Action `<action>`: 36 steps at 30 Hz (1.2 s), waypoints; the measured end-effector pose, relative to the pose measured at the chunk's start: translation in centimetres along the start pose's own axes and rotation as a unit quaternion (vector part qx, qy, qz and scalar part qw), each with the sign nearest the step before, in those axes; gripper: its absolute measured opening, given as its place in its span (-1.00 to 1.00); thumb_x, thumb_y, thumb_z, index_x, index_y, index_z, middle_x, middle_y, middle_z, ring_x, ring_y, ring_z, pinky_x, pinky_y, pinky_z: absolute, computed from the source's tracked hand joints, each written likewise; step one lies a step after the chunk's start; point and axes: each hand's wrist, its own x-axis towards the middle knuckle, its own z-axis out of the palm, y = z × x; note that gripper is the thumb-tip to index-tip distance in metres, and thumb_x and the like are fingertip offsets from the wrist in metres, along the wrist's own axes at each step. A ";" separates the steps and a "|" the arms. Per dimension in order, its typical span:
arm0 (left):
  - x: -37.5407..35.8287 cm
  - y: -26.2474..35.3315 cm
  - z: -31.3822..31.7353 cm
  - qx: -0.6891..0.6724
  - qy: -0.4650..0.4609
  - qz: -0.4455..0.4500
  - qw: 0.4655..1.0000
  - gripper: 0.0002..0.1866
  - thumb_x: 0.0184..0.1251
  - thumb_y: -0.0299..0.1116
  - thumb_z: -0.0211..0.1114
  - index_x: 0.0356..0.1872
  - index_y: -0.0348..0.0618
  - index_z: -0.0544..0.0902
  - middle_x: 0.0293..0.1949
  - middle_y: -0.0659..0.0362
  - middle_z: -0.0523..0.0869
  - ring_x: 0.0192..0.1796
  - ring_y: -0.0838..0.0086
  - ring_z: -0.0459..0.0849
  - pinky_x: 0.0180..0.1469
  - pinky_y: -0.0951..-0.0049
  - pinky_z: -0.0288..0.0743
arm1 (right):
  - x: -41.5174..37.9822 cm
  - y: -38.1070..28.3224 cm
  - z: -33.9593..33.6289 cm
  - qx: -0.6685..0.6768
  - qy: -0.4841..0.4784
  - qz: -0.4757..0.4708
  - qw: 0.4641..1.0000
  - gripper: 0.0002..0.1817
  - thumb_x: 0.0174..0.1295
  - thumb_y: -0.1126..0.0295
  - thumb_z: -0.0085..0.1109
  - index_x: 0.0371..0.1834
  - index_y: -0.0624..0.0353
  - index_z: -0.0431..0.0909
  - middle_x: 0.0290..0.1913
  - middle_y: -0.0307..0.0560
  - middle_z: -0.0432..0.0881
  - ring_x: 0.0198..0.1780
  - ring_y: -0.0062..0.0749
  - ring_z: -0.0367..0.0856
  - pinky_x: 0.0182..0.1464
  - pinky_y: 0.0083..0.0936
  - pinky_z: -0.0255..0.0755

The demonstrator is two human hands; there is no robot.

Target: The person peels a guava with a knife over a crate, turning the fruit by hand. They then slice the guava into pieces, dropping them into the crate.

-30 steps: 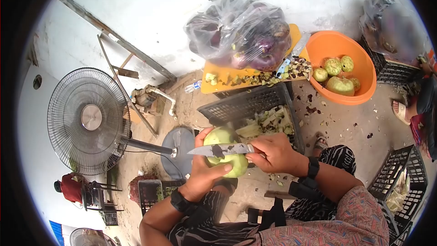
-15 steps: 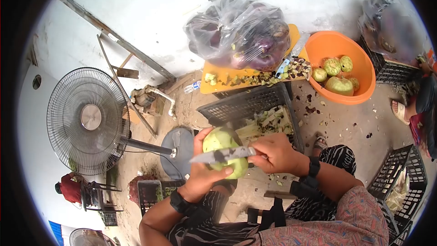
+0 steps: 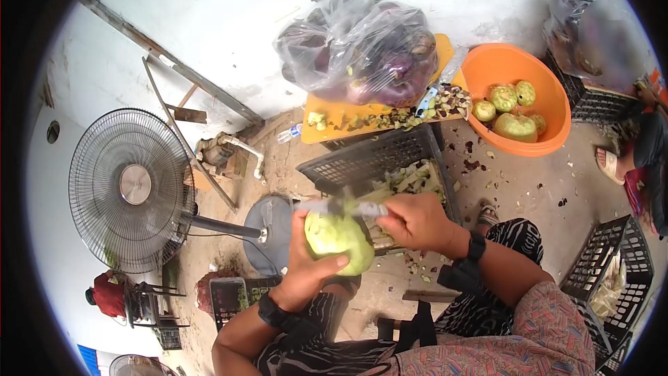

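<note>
My left hand (image 3: 306,264) is wrapped round a pale green, peeled round vegetable (image 3: 341,240), its thumb across the front. My right hand (image 3: 423,223) grips the handle of a knife (image 3: 341,207), whose blade, smeared by motion, lies across the vegetable's upper edge. Dark peel shows on the vegetable's far side. Beyond my hands a black crate (image 3: 376,157) holds pale peelings (image 3: 417,179).
An orange basin (image 3: 563,108) holds several peeled vegetables. Beside it, a yellow board (image 3: 316,111) bears a plastic bag of purple vegetables (image 3: 362,49), scraps and another knife. A standing fan (image 3: 132,184) is at left. People sit at far left and right.
The knife and my right hand have moved up from the vegetable's middle to its upper edge. The camera view has shifted slightly.
</note>
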 end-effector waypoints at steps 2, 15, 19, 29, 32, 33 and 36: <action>-0.3 0.7 0.3 0.014 -0.027 0.020 0.999 0.03 -0.12 -0.52 0.51 0.40 -0.04 0.05 0.19 0.09 0.41 0.23 0.33 0.45 0.27 0.27 0.41 | -0.1 0.5 -0.2 -0.002 0.009 0.027 1.000 -0.72 0.22 0.17 0.24 -0.51 0.10 0.49 -0.60 -0.08 0.49 -0.58 -0.08 0.50 -0.54 -0.28 0.32; -0.1 -0.4 -0.5 -0.102 -0.006 0.011 0.995 0.06 -0.11 -0.37 0.49 0.45 0.06 0.00 0.25 0.12 0.34 0.28 0.24 0.42 0.28 0.17 0.42 | -0.7 -2.6 0.0 0.101 -0.037 -0.035 0.994 -0.77 0.19 0.22 0.28 -0.44 0.14 0.56 -0.60 -0.09 0.49 -0.58 -0.10 0.51 -0.53 -0.34 0.35; -0.1 -1.1 -1.0 -0.093 0.001 0.008 0.996 0.05 -0.09 -0.31 0.48 0.45 0.06 0.01 0.26 0.13 0.34 0.30 0.25 0.40 0.29 0.18 0.39 | -0.8 -2.6 0.2 0.092 -0.027 -0.028 0.995 -0.76 0.17 0.20 0.29 -0.44 0.13 0.57 -0.59 -0.09 0.51 -0.57 -0.10 0.52 -0.53 -0.32 0.35; -0.1 -1.2 -0.8 -0.134 0.030 -0.046 0.989 -0.19 0.03 -0.22 0.37 0.35 -0.11 0.20 0.15 0.07 0.47 0.18 0.24 0.51 0.23 0.19 0.44 | -0.6 -1.3 0.5 0.053 -0.003 -0.036 0.998 -0.73 0.19 0.21 0.27 -0.52 0.13 0.49 -0.58 -0.06 0.51 -0.56 -0.08 0.51 -0.51 -0.30 0.35; -0.3 -0.3 -0.7 -0.157 0.011 -0.044 0.987 -0.04 -0.03 -0.25 0.42 0.43 0.02 0.08 0.20 0.07 0.38 0.21 0.21 0.47 0.21 0.14 0.47 | -0.5 0.6 1.2 0.028 0.034 0.020 0.999 -0.88 0.16 0.40 0.25 -0.39 0.22 0.56 -0.60 0.00 0.47 -0.64 -0.12 0.45 -0.56 -0.36 0.32; -0.6 0.1 -0.6 -0.158 -0.005 -0.027 0.987 -0.03 -0.05 -0.24 0.44 0.43 0.02 0.09 0.20 0.07 0.38 0.21 0.21 0.47 0.20 0.15 0.48 | -0.4 0.8 1.1 0.030 0.031 0.014 0.999 -0.88 0.16 0.40 0.25 -0.39 0.22 0.56 -0.60 0.00 0.47 -0.64 -0.12 0.45 -0.56 -0.36 0.32; -0.8 2.0 0.1 -0.160 -0.005 -0.009 0.987 0.00 -0.08 -0.25 0.47 0.44 0.00 0.09 0.24 0.08 0.37 0.24 0.21 0.45 0.26 0.17 0.42 | 0.1 1.1 0.4 0.028 0.047 0.036 0.998 -0.86 0.24 0.43 0.16 -0.41 0.27 0.51 -0.62 0.06 0.41 -0.64 -0.08 0.38 -0.56 -0.37 0.26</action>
